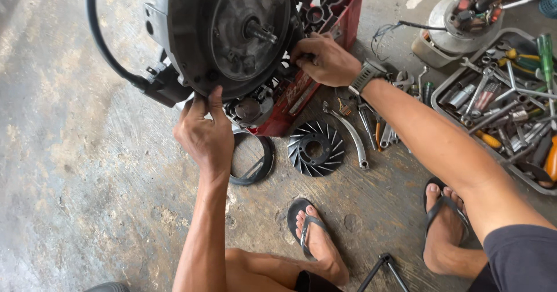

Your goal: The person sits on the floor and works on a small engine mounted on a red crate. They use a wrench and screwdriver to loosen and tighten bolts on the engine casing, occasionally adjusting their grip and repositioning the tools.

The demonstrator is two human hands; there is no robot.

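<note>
A thick black hose (pixel 101 42) curves down the left side of a dark engine casing (pixel 191 37), which stands tilted on a red crate (pixel 348 19) over a stained concrete floor (pixel 69 182). The casing's round open face shows a central shaft (pixel 261 33). The left hand (pixel 203 135) grips the casing's lower rim, fingers curled over its edge. Just right of that hand, a black ring cover (pixel 252 158) and a black finned fan wheel (pixel 316 149) lie flat on the floor, near each other but apart. The right hand (pixel 325 60), with a watch at the wrist, is closed against the casing's right edge; what its fingers pinch cannot be told. Loose wrenches (pixel 354 135) lie beside the fan wheel. Farther right, a grey tray (pixel 449 86) holds many sockets and screwdrivers.
</note>
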